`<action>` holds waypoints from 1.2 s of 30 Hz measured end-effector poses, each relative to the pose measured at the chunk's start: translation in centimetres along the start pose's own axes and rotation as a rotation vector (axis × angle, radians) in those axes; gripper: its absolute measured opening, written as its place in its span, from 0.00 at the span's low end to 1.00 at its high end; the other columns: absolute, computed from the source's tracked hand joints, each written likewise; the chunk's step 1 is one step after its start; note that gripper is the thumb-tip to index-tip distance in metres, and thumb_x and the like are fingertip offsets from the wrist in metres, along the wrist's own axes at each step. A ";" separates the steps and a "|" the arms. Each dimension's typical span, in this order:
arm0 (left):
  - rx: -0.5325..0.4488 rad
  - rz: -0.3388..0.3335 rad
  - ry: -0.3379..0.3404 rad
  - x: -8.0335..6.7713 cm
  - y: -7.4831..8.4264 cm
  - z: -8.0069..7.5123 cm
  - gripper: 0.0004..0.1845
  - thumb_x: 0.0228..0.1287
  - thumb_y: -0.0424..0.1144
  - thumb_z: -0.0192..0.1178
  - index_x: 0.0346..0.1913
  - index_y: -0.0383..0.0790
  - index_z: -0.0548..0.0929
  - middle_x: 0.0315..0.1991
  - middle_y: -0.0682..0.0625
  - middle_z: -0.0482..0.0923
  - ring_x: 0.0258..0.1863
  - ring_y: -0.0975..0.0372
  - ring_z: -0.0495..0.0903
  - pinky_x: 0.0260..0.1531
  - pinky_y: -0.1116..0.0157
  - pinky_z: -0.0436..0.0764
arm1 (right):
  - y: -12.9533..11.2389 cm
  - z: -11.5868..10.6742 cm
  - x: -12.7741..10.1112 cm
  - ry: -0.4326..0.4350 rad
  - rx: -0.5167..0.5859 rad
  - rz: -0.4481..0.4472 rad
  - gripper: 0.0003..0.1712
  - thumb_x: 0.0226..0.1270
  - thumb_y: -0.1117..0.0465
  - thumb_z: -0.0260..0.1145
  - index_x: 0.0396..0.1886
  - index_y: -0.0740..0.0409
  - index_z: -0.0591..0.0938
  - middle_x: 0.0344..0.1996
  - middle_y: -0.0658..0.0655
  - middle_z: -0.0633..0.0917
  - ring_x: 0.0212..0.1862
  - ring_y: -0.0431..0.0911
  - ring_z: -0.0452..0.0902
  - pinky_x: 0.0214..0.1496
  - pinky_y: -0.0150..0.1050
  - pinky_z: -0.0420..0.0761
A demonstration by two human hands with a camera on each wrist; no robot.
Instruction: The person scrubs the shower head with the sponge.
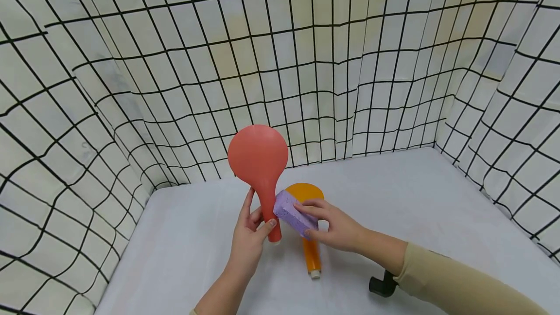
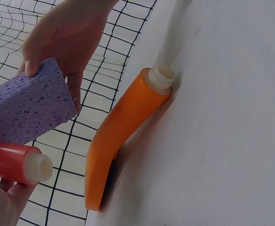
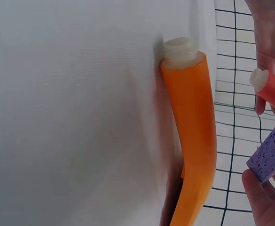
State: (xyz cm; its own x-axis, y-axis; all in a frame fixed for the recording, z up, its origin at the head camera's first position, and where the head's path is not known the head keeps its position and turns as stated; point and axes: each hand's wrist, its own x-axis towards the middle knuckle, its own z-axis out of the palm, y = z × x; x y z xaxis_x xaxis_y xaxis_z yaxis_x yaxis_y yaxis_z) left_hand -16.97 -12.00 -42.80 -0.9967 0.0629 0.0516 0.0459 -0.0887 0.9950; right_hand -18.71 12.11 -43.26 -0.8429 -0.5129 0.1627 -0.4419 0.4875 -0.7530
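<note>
Above the middle of the white table [image 1: 393,198], the left hand [image 1: 249,237] holds a red paddle-shaped bottle [image 1: 259,164] upright by its narrow neck, fingers and thumb curled round the neck, round flat body uppermost. Open pale mouth of the neck points down; no cap on it, seen in the left wrist view [image 2: 38,168]. Contents cannot be told.

Right hand [image 1: 334,225] grips a purple sponge [image 1: 294,214], thumb on top, fingers wrapped under the far end. One end of the sponge is pressed against the red bottle's neck, just above the left thumb. Sponge surface is pitted with pores.

Under both hands, an orange paddle-shaped bottle [image 1: 311,252] lies flat on the table, round body towards the back, neck towards the person. Its pale threaded mouth [image 3: 179,49] is uncapped too. Neither bottle shows a label, brand or writing.

Grid-patterned cloth walls [image 1: 131,62], black lines on cream, close in the table on three sides. Small black clamp-like object [image 1: 382,286] sits at the table's near edge, beside the right sleeve [image 1: 455,286].
</note>
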 end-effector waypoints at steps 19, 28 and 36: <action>0.025 0.011 -0.009 -0.3 0.0 0.0 0.49 0.65 0.32 0.65 0.77 0.68 0.49 0.61 0.50 0.78 0.62 0.55 0.75 0.59 0.55 0.77 | 0.5 -0.5 -0.5 0.017 -0.004 -0.029 0.35 0.66 0.56 0.66 0.70 0.25 0.70 0.65 0.46 0.72 0.64 0.48 0.69 0.59 0.55 0.78; 0.020 -0.052 -0.040 -0.2 0.1 0.2 0.51 0.62 0.26 0.64 0.78 0.54 0.43 0.71 0.48 0.63 0.65 0.48 0.70 0.55 0.53 0.80 | 0.4 -1.8 -0.5 0.088 0.048 -0.054 0.35 0.66 0.59 0.65 0.73 0.37 0.69 0.65 0.50 0.72 0.61 0.49 0.73 0.60 0.49 0.78; -0.028 -0.066 0.004 0.3 0.5 -0.1 0.38 0.61 0.23 0.51 0.70 0.55 0.54 0.59 0.43 0.71 0.47 0.53 0.77 0.46 0.57 0.81 | 0.9 -2.6 -0.3 0.139 0.048 -0.071 0.36 0.66 0.61 0.66 0.74 0.41 0.69 0.66 0.52 0.73 0.62 0.49 0.71 0.62 0.48 0.77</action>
State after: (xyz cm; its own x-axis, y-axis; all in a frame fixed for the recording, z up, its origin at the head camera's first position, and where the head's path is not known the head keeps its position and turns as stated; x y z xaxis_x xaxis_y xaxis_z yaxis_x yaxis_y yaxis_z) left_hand -17.25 -12.17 -42.26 -0.9978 0.0652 -0.0144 -0.0217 -0.1124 0.9934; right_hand -19.63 14.55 -42.37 -0.8459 -0.4403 0.3010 -0.4896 0.4171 -0.7657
